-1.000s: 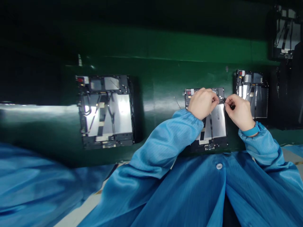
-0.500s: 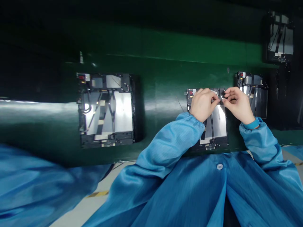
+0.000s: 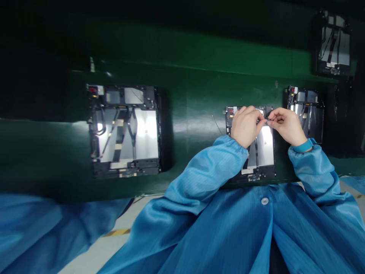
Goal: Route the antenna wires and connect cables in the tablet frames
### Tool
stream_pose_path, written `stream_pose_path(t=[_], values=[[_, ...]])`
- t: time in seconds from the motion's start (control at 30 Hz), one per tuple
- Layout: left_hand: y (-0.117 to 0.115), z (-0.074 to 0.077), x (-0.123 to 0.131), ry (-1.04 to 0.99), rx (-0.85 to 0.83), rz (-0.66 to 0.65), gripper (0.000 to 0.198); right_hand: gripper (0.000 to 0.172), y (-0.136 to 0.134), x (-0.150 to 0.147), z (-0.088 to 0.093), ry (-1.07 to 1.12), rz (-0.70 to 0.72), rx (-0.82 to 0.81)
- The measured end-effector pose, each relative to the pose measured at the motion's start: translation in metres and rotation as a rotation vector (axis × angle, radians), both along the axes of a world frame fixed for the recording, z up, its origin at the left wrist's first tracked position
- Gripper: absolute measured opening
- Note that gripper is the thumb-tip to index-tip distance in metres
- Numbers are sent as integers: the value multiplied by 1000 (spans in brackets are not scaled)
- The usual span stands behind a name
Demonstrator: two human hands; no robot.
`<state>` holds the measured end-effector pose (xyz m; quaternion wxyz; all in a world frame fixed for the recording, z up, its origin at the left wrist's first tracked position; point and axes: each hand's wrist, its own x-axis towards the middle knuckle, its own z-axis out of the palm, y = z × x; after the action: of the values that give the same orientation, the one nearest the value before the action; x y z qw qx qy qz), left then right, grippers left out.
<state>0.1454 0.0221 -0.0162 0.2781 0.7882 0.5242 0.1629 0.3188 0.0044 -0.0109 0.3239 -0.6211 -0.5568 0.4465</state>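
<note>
An opened tablet chassis [image 3: 265,146] lies flat on the green surface right in front of me, with its silver panel and dark ribbon strips showing. My left hand [image 3: 245,126] and my right hand [image 3: 286,125] sit over its top edge. Their fingertips meet on a small dark part [image 3: 266,121] near the chassis's upper right corner. The hands hide most of the chassis's top band, and the part is too small to identify.
Similar open tablets lie at left [image 3: 124,131], right [image 3: 306,114] and far upper right [image 3: 333,45]. A thin wire [image 3: 216,125] sticks out left of my chassis. A blue sleeve [image 3: 42,232] fills the lower left, above a pale floor with yellow-black tape [image 3: 116,232].
My right hand has moved left and up towards my left hand, and the fingertips are now closer together on the small part. The neighbouring tablets sit slightly differently in the view.
</note>
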Motion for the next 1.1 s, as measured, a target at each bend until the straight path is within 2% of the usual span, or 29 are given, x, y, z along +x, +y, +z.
stream_pose_path(t=[0.2,0.4,0.5,0.57,0.67,0.73,0.8,0.87,0.97,1.03,1.1], values=[[0,5,0,28,-30,-1,12,9,-1,-2,3,-36,-5,-1],[0,1,2,23,-9,-9,13,11,-5,-6,7,-158,-2,55],[-1,5,-1,-9,13,-22,11,13,-5,-9,8,-218,20,88],[-4,12,-11,-45,67,12,15,15,-4,-11,7,-256,24,116],[-13,22,-42,-31,111,136,22,15,-4,-10,3,-243,5,123],[-21,22,-68,16,65,196,22,12,-5,-8,0,-167,-15,89],[-30,17,-91,65,-5,207,24,10,-6,-5,0,-104,-61,82],[-38,8,-108,119,-53,155,27,10,-8,-2,1,-93,-114,109],[-47,-2,-117,223,-71,-1,31,10,-11,-1,10,-114,-137,129],[-54,-2,-117,291,-50,-69,24,11,-17,-9,18,-121,-102,130],[-61,5,-115,310,31,-66,20,12,-25,-25,25,-119,21,118]])
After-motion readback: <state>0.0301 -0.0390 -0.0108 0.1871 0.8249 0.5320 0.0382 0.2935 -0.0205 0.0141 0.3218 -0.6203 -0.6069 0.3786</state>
